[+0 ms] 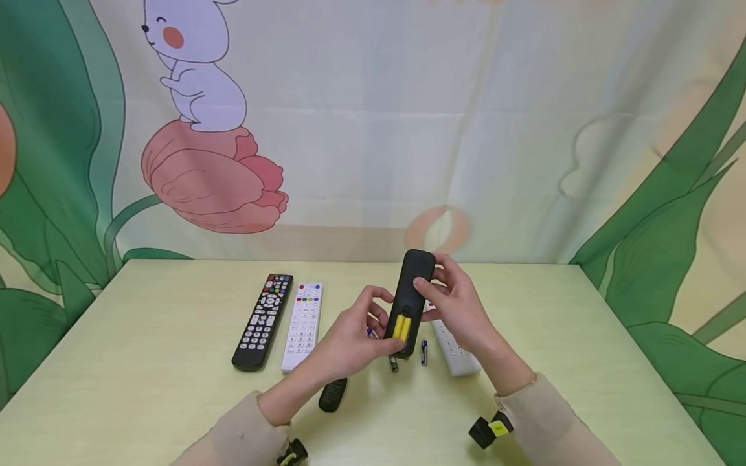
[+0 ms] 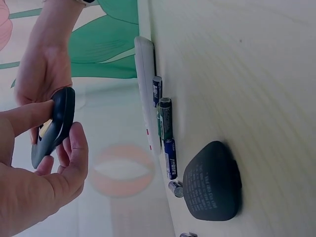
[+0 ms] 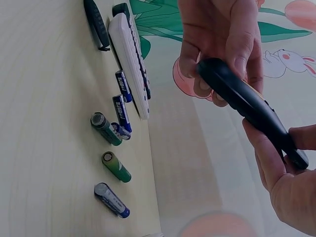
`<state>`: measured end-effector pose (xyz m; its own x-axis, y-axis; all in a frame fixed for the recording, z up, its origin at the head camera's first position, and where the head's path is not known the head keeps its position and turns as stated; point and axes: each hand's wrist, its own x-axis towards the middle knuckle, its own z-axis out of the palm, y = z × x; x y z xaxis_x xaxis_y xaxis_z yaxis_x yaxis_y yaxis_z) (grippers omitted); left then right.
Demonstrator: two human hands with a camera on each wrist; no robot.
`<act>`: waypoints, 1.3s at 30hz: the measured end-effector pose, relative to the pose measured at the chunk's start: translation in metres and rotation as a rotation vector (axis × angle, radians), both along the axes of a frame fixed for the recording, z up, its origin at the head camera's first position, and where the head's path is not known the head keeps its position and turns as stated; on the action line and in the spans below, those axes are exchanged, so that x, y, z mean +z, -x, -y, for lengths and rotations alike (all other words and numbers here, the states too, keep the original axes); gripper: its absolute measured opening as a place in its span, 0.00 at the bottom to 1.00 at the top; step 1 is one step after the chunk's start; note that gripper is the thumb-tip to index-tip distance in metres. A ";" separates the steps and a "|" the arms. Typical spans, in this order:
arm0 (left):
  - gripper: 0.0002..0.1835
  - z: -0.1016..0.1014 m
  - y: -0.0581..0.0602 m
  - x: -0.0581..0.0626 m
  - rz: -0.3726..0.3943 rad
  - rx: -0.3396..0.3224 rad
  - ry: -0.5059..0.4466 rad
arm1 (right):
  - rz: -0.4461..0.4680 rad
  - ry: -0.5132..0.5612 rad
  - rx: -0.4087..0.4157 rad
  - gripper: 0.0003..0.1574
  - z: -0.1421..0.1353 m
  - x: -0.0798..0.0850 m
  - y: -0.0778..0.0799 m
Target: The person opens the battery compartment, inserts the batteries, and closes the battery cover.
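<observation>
Above the table, both hands hold a black remote control (image 1: pixel 412 285), its back toward the head camera and its battery compartment uncovered. Two yellow batteries (image 1: pixel 402 327) lie side by side in that compartment. My left hand (image 1: pixel 352 333) grips the lower end, thumb at the bottom of the compartment and fingers behind. Higher up, my right hand (image 1: pixel 463 310) pinches the remote, with the thumb on its back and fingers at the far side. A black battery cover (image 2: pixel 210 185) with printed text lies on the table below the left hand.
Loose batteries lie under the hands, among them a blue one (image 1: pixel 424 353) and a green one (image 3: pixel 116 167). To the left rest a black remote (image 1: pixel 263 323) and a white remote (image 1: pixel 302 323). Another white remote (image 1: pixel 457 353) lies under the right hand. A printed curtain (image 1: pixel 361 129) hangs behind the table.
</observation>
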<state>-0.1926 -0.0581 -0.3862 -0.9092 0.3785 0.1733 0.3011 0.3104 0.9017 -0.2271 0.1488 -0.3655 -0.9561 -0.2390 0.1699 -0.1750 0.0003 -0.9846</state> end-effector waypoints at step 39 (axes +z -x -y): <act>0.16 0.041 0.000 0.002 -0.018 -0.179 0.446 | 0.005 -0.031 -0.002 0.28 -0.007 -0.006 0.004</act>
